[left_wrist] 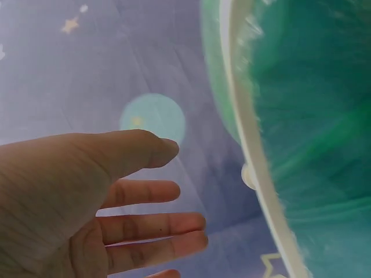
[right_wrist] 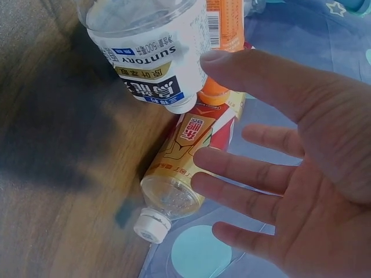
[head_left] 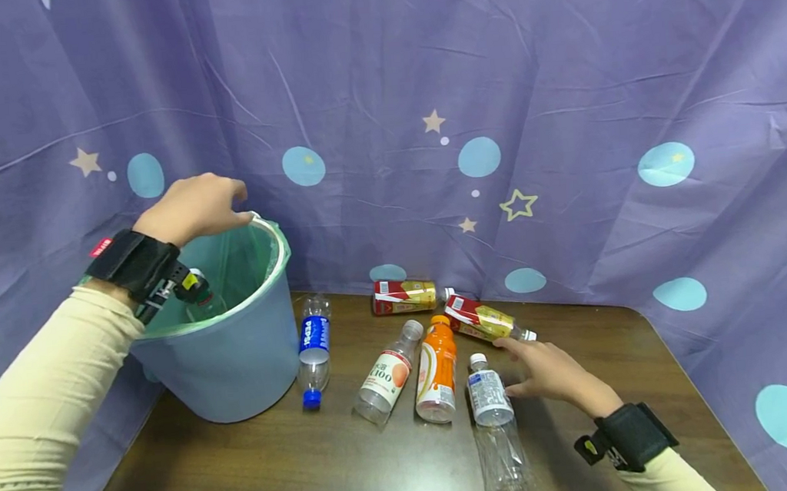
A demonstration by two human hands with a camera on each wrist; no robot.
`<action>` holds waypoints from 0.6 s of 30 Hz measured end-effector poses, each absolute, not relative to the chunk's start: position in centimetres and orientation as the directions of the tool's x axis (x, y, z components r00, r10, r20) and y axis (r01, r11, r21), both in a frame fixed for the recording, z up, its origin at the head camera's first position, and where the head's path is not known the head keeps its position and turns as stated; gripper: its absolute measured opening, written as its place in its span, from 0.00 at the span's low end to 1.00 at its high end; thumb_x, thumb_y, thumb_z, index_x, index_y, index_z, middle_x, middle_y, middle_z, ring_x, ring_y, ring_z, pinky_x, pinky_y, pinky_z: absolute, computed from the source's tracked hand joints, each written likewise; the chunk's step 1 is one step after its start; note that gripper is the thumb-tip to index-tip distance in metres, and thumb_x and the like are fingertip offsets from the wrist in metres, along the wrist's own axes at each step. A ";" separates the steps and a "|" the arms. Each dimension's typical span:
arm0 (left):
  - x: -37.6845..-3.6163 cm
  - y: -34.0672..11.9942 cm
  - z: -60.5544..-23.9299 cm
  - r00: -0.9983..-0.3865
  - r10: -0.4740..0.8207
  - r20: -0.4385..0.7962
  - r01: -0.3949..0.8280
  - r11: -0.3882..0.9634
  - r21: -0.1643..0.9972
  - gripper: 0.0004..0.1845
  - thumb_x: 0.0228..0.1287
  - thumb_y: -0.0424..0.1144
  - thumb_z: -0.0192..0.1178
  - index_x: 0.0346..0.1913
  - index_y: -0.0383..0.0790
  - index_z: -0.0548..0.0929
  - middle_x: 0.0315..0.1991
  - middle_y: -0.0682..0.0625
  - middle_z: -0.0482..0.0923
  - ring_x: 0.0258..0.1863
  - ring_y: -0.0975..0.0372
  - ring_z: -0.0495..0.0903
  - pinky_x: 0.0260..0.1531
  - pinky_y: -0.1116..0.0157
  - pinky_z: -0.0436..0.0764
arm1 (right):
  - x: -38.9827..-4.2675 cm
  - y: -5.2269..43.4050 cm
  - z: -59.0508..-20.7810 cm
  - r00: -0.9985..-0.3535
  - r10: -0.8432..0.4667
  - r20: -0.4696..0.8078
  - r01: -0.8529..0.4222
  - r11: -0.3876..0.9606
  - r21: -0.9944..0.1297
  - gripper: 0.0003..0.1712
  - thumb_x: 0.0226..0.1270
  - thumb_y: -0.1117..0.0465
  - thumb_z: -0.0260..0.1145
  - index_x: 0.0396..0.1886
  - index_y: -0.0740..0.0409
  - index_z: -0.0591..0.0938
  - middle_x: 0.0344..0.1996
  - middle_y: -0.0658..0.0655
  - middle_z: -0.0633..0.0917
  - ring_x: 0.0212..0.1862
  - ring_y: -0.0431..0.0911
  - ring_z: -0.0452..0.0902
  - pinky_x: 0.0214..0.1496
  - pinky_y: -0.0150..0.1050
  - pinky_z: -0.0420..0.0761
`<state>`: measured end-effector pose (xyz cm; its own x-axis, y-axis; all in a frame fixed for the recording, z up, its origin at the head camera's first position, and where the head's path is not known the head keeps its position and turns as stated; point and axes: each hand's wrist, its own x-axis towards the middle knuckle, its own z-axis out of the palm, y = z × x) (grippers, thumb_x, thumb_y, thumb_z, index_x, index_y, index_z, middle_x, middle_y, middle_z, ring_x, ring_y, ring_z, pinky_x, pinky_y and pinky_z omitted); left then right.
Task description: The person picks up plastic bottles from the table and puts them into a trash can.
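Note:
My left hand [head_left: 198, 207] hovers over the blue bin [head_left: 237, 373], whose green liner [left_wrist: 324, 116] is held by a white rim; in the left wrist view its fingers are spread and hold nothing. Inside the bin, a clear bottle [head_left: 205, 306] shows partly behind my wrist. On the right, my right hand [head_left: 549, 372] reaches beside a clear bottle with a white Suntory label [right_wrist: 153, 55], lying on the table. Its fingers are extended, with the thumb at the label's edge; whether it touches is unclear. A red-and-yellow bottle [right_wrist: 174, 174] lies just past those fingers.
Between the bin and my right hand lie a Pepsi bottle [head_left: 315, 352], a peach-label bottle [head_left: 386, 377] and an orange bottle [head_left: 436, 369]. Another red-and-yellow bottle [head_left: 404, 296] lies by the purple curtain [head_left: 375, 193] behind the wooden table [head_left: 279, 470].

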<state>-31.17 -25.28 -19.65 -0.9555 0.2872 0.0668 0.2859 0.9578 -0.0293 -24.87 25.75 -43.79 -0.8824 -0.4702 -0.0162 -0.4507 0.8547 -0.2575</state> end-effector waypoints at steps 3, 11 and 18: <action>-30.7 -24.3 -19.2 -0.946 0.308 0.101 0.305 0.951 -0.048 0.24 0.70 0.45 0.59 0.60 0.31 0.79 0.55 0.31 0.81 0.50 0.41 0.82 0.47 0.41 0.79 | -24.9 25.8 -43.7 -0.881 -0.473 -0.019 -0.453 0.853 -0.260 0.47 0.45 0.50 0.84 0.65 0.61 0.76 0.45 0.62 0.89 0.45 0.58 0.86 0.47 0.55 0.84; -29.2 -21.6 -18.8 -0.897 0.383 0.222 0.367 0.923 -0.113 0.24 0.69 0.43 0.59 0.62 0.31 0.78 0.53 0.32 0.82 0.44 0.42 0.83 0.43 0.42 0.81 | -24.9 25.9 -43.5 -0.881 -0.473 -0.019 -0.452 0.852 -0.266 0.47 0.46 0.50 0.84 0.65 0.62 0.76 0.45 0.61 0.89 0.45 0.58 0.86 0.47 0.55 0.84; -27.4 -18.6 -20.5 -0.822 0.471 0.321 0.443 0.882 -0.160 0.24 0.69 0.42 0.62 0.63 0.33 0.79 0.50 0.35 0.84 0.37 0.46 0.84 0.46 0.46 0.82 | -24.7 25.9 -43.8 -0.888 -0.459 -0.014 -0.436 0.851 -0.292 0.43 0.50 0.52 0.82 0.65 0.61 0.76 0.46 0.62 0.88 0.45 0.58 0.86 0.46 0.55 0.84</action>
<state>-27.43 -18.62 -20.51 -0.8220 0.4706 0.3206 0.4428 0.8823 -0.1599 -24.73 25.91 -43.80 -0.8881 -0.4595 -0.0139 -0.4359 0.8513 -0.2920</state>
